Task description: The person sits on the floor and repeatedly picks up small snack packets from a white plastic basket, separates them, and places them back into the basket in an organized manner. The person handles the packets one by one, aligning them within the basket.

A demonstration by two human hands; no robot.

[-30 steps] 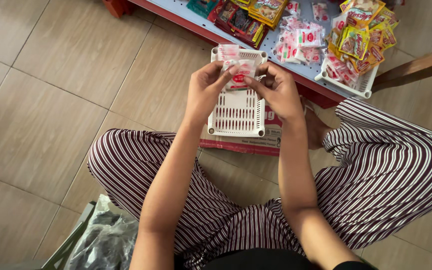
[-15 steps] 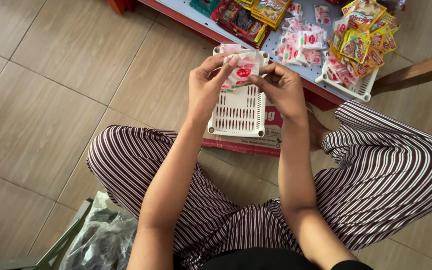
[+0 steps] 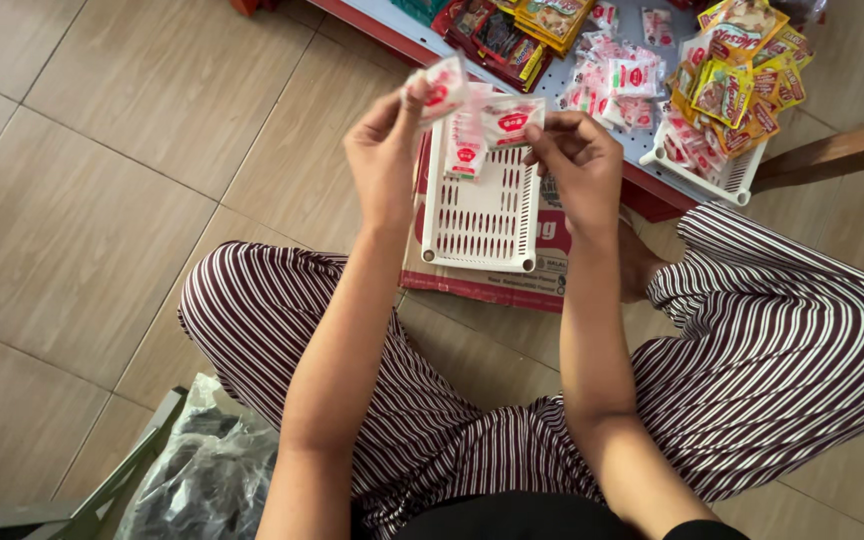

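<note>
My left hand (image 3: pixel 384 150) pinches one small white-and-red sachet (image 3: pixel 442 85) and lifts it up to the left. My right hand (image 3: pixel 580 165) holds another sachet of the same kind (image 3: pixel 512 122) at its left edge. Between them a short strip of these sachets (image 3: pixel 466 145) hangs down over a white slotted plastic basket (image 3: pixel 482 215). The basket rests on a flat cardboard box (image 3: pixel 492 285) on the tiled floor, between my knees in striped trousers.
A low red-edged shelf (image 3: pixel 642 190) runs across the top with loose sachets (image 3: pixel 617 80), dark snack packs (image 3: pixel 497 35) and a white basket of yellow packets (image 3: pixel 737 90). A crumpled plastic bag (image 3: pixel 202 480) lies at lower left. A wooden bar (image 3: pixel 832 155) juts in at right.
The hands have drawn apart: the left one has pulled a sachet up and to the left, away from the strip held by the right.
</note>
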